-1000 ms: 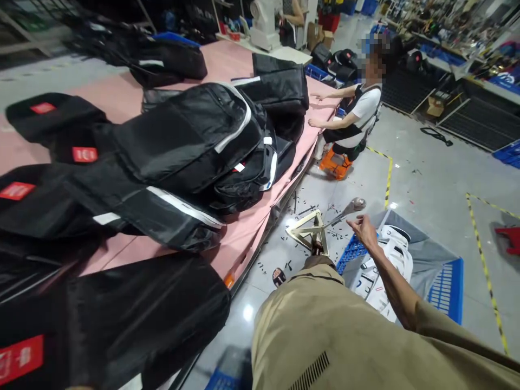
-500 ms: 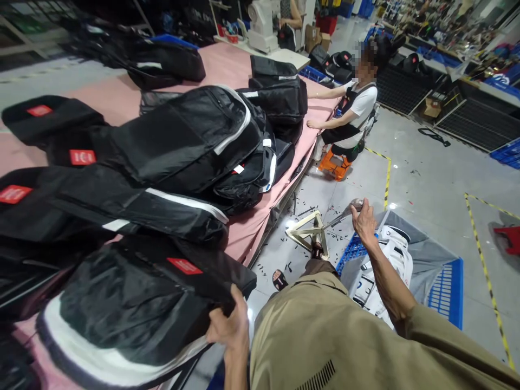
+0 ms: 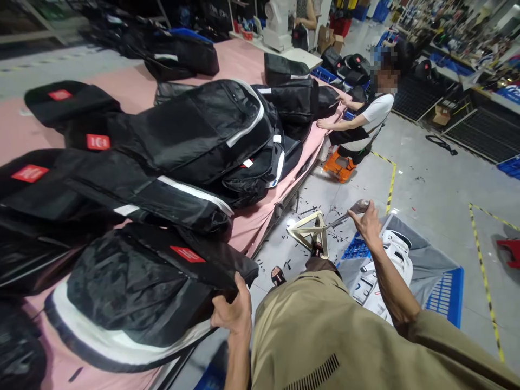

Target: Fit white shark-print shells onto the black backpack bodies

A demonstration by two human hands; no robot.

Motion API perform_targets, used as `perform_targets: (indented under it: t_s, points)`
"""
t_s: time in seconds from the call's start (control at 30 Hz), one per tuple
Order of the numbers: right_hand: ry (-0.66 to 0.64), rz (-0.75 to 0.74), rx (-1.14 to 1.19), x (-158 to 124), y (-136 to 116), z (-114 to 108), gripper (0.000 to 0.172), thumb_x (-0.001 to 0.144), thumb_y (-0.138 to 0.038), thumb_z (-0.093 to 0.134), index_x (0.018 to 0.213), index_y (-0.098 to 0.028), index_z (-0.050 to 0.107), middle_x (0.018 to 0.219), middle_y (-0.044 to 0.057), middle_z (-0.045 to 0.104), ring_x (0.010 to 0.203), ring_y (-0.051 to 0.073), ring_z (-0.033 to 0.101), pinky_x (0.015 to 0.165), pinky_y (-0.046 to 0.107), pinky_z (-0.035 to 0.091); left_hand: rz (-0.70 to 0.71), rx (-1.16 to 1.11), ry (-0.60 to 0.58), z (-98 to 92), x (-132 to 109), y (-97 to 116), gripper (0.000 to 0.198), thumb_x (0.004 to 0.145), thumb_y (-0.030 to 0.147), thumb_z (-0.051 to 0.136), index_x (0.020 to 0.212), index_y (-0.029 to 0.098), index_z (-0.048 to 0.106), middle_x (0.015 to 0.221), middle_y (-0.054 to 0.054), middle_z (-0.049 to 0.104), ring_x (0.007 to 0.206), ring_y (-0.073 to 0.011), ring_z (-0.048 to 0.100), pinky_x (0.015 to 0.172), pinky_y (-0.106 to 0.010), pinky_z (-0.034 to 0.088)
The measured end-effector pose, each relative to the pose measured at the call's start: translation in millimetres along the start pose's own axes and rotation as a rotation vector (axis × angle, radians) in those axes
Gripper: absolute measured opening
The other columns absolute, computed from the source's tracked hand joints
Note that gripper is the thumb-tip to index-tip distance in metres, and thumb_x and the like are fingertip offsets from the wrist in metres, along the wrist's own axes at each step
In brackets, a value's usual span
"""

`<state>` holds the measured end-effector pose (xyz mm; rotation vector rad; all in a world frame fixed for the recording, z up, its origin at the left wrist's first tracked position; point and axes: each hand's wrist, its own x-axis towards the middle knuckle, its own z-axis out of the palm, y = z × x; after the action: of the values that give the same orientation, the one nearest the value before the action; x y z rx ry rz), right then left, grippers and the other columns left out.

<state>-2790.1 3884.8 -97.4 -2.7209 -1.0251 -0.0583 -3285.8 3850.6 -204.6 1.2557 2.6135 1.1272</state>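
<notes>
The near black bag on the pink-covered bench is pretty much pinched at its right edge by the left hand, long axis running left from that grip, right hand farther off, its grip unclear.

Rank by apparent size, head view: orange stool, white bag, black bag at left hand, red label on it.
Black bag
White bag, partly hidden
Orange stool
Red label
Image size only: the black bag sits nearer than the stool.
</notes>
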Motion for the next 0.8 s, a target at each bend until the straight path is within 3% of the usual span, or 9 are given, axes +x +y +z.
perform_targets:
  t_s: [0.1,0.27,0.43,0.6,0.8]
  points:
    - [0.093,0.035,-0.005,2.0,-5.6,11.0,0.089,0.109,-0.078,0.039,0.169,-0.012,0.040,0.138,0.028,0.064,0.111,0.041,0.072,0.094,0.050,0.055,0.036,0.001,0.012,1.5,1.4,-3.5,0.055,0.081,0.073,0.082,0.071,0.032,0.047,0.063,-0.011,0.070,0.071,-0.0408,0.078,0.063,-0.045,0.060]
    - [0.083,-0.193,0.015,17.7,23.0,12.3,0.076,0.113,-0.071,0.038,0.161,-0.013,0.049,0.128,0.024,0.070,0.104,0.035,0.070,0.089,0.044,0.054,0.024,0.000,0.003,2.6,2.1,-8.4,0.058,0.079,0.073,0.084,0.070,0.033,0.043,0.062,-0.011,0.068,0.070,-0.0412,0.077,0.063,-0.045,0.058]
    - [0.027,-0.337,0.129,31.6,48.6,3.1,0.084,0.110,-0.082,0.032,0.156,-0.015,0.052,0.126,0.023,0.075,0.099,0.034,0.071,0.089,0.046,0.057,-0.010,-0.021,-0.011,0.6,-0.6,-4.8,0.056,0.079,0.072,0.084,0.071,0.033,0.045,0.064,-0.011,0.069,0.074,-0.0418,0.078,0.066,-0.047,0.060]
    - [-0.062,-0.379,0.282,41.2,63.0,-2.1,0.096,0.102,-0.093,0.039,0.156,-0.015,0.054,0.105,0.017,0.080,0.089,0.032,0.075,0.088,0.046,0.061,-0.001,-0.043,-0.007,-7.5,1.7,6.7,0.057,0.078,0.071,0.085,0.070,0.034,0.042,0.058,-0.007,0.062,0.069,-0.0392,0.075,0.063,-0.045,0.058]
    - [-0.194,-0.424,0.359,52.9,79.0,-12.4,0.095,0.101,-0.090,0.047,0.159,-0.015,0.053,0.098,0.012,0.082,0.083,0.028,0.079,0.087,0.045,0.064,0.013,-0.030,-0.037,-8.9,2.1,6.1,0.054,0.082,0.068,0.079,0.073,0.035,0.038,0.055,-0.003,0.053,0.067,-0.0369,0.071,0.061,-0.045,0.055]
